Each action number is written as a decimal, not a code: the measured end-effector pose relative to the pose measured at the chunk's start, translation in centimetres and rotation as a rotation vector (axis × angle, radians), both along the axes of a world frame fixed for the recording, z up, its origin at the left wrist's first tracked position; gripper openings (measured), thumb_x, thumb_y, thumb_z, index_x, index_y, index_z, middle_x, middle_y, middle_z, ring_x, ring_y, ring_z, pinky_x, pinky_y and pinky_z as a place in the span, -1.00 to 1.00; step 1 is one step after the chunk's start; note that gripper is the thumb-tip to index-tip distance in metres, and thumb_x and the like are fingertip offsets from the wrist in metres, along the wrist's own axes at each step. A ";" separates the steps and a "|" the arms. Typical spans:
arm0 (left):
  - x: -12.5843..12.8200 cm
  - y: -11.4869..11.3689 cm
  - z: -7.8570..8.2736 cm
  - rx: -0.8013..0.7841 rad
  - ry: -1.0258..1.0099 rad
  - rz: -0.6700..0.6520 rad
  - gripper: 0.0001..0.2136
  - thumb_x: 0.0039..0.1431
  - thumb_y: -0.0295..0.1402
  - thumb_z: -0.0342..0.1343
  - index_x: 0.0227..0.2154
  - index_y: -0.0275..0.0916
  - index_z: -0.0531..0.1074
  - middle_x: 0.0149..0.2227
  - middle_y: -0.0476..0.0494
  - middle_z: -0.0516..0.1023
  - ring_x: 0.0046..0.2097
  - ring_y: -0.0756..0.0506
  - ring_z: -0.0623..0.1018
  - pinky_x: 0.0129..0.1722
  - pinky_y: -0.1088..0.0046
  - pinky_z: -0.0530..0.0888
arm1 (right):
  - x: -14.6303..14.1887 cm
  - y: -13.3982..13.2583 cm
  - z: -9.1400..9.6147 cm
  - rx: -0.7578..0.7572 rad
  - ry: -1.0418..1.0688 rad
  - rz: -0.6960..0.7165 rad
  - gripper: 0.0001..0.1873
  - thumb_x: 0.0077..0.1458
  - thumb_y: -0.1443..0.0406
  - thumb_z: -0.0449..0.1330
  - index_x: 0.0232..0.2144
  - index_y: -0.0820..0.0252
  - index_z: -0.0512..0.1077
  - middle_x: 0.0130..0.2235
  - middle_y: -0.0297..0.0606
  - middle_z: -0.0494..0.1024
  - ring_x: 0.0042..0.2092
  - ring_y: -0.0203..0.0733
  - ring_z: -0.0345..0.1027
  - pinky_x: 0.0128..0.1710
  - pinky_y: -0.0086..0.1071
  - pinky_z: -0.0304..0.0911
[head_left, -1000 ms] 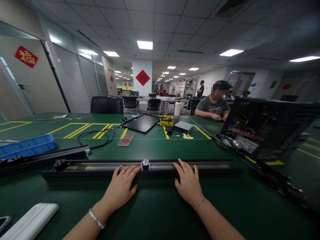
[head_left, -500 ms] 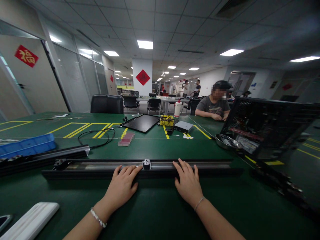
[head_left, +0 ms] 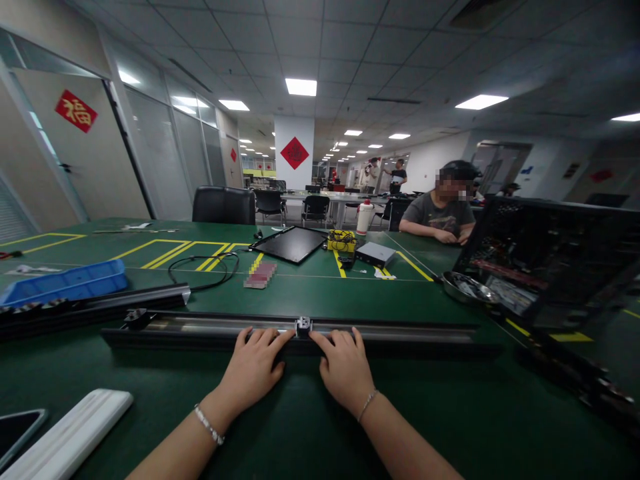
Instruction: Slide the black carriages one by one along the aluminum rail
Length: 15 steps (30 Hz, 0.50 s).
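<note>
A long black aluminium rail (head_left: 300, 333) lies across the green mat in front of me, with a small metal slider (head_left: 303, 327) on it at mid-length. My left hand (head_left: 253, 367) lies over the rail's near edge, fingers on top, just left of the slider. My right hand (head_left: 345, 370) sits on the rail the same way, just right of the slider. Both index fingers come close to the slider, and the hands partly hide the rail's front face. A small black block (head_left: 137, 319) sits on the rail's left end.
A second black rail (head_left: 90, 307) and a blue plastic tray (head_left: 65, 283) lie to the left. A white bar (head_left: 70, 437) and a phone (head_left: 15, 433) sit near me. An open computer case (head_left: 550, 260) and metal dish (head_left: 467, 288) stand right; a seated person (head_left: 440, 217) is beyond.
My right hand has slid left along the rail, closing in on the slider and my left hand. The view has also turned slightly, shifting the scene to the right.
</note>
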<state>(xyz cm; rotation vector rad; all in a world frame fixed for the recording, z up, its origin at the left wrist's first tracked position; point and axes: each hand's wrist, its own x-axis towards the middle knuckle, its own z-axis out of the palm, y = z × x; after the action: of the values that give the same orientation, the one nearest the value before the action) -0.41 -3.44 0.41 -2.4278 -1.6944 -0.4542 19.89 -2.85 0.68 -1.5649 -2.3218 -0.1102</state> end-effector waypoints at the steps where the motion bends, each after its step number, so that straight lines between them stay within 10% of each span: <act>1: 0.0 0.0 0.0 0.003 0.001 -0.001 -0.47 0.02 -0.37 0.00 0.11 0.06 0.15 -0.06 -0.06 0.42 -0.01 -0.16 0.35 0.09 0.10 0.06 | 0.0 0.0 0.1 -0.004 -0.013 -0.001 -0.44 0.04 0.36 0.02 0.11 -0.16 0.20 -0.13 -0.26 0.43 -0.03 -0.14 0.21 0.16 -0.05 -0.25; 15: -0.8 0.2 -0.4 0.035 -0.050 -0.040 -0.58 0.14 -0.25 -0.05 0.10 -0.02 0.19 0.02 -0.08 0.42 0.02 -0.14 0.37 0.07 0.15 0.14 | 0.6 0.2 -0.3 0.025 -0.027 0.014 -0.48 0.04 0.38 0.00 0.07 -0.07 0.24 -0.12 -0.26 0.41 -0.04 -0.15 0.20 0.16 -0.13 -0.22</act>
<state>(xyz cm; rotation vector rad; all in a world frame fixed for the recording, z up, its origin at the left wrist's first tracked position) -1.22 -3.20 -0.04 -2.4487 -1.6455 -0.5493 20.50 -2.65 0.35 -1.5445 -2.3425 -0.1576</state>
